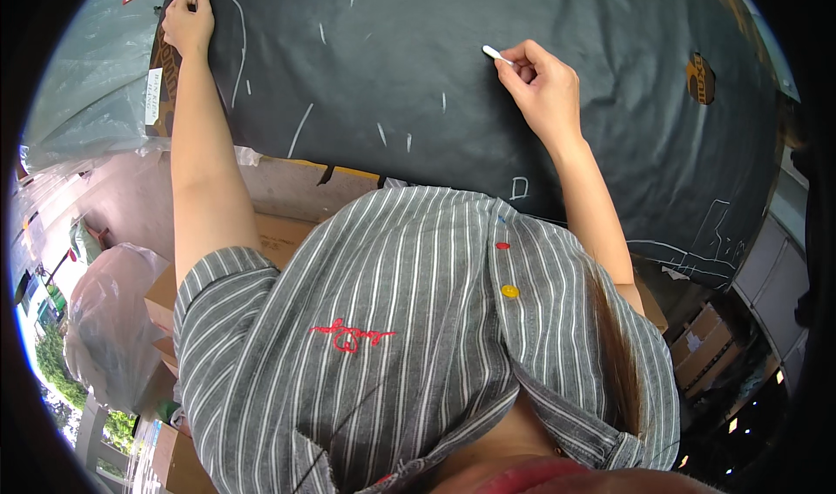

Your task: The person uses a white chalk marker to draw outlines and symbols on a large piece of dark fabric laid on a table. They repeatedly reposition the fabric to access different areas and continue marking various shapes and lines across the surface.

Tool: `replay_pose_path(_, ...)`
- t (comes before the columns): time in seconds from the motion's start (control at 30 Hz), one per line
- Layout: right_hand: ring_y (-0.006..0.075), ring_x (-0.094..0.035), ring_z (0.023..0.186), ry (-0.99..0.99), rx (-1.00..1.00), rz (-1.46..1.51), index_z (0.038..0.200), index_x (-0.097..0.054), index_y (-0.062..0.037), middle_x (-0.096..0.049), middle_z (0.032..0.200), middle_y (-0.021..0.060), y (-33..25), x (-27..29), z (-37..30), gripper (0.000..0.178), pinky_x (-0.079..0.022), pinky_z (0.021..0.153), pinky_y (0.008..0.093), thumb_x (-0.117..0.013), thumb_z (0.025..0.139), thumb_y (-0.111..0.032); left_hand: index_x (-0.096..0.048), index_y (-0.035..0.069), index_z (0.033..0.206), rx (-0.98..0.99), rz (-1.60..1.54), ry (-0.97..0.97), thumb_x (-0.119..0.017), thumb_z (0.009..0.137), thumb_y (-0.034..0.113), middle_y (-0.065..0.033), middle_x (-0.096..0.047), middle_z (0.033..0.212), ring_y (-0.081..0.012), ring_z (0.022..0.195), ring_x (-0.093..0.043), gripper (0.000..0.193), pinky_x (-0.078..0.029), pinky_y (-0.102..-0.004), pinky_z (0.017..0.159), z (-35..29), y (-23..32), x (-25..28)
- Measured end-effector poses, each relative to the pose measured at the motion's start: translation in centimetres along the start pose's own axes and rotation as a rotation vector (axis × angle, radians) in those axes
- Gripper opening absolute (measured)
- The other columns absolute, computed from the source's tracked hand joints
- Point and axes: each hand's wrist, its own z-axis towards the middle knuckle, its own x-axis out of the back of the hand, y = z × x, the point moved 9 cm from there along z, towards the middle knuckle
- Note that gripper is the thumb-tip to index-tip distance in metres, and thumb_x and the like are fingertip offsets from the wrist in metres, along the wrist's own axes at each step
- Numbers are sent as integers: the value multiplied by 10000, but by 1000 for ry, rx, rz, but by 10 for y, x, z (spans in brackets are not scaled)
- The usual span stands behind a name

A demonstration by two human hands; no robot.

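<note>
right hand: your right hand (547, 89) pinches a white chalk stick (491, 52) between thumb and fingers.
chalk: the white chalk stick points up and left over the middle of a dark leather-like sheet (401, 50); whether its tip touches cannot be told.
left hand: your left hand (188, 22) is at the sheet's upper left edge, fingers bent; whether they grip it cannot be told.
sheet: it bears scattered white strokes (381, 134) and, toward the right, a rounded hole (700, 80) showing brown printed material.
left edge: a white printed label (154, 96) sits beside your left forearm.
</note>
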Motion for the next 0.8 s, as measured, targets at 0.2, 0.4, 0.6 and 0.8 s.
replay_pose_path(0.2,97,-588,600,-40,-32,136,876,-704,-19,-671,691,32,7,-6,5,143,-480,593,257,-740,827,-148,-747,153,875,7,60,2,-686,847,539,-18,-669,1321,-316,1225,-600,391,-414,-517,1030,5,-15,-1)
replay_pose_path(0.4,101,-597,586,-57,0,42,858,-703,-33,-659,659,31,-3,-10,2,137,-489,591,263,-744,812,-156,-740,148,882,12,4,8,-692,845,515,-3,-653,1332,-322,1250,-562,372,-369,-551,1048,-2,9,2)
replay_pose_path(0.6,90,-560,591,31,111,60,915,-715,-41,-623,673,22,-12,-12,-19,123,-464,579,256,-770,831,-112,-681,150,796,5,59,-3,-687,866,510,-7,-672,1294,-307,1211,-596,367,-448,-518,985,-2,1,5)
replay_pose_path(0.8,55,-526,585,-38,-243,358,836,-683,-14,-616,654,-14,41,18,-18,107,-434,558,240,-733,816,-105,-661,122,794,-26,63,-18,-687,888,465,-44,-664,1302,-321,1207,-594,357,-445,-499,986,-9,6,8)
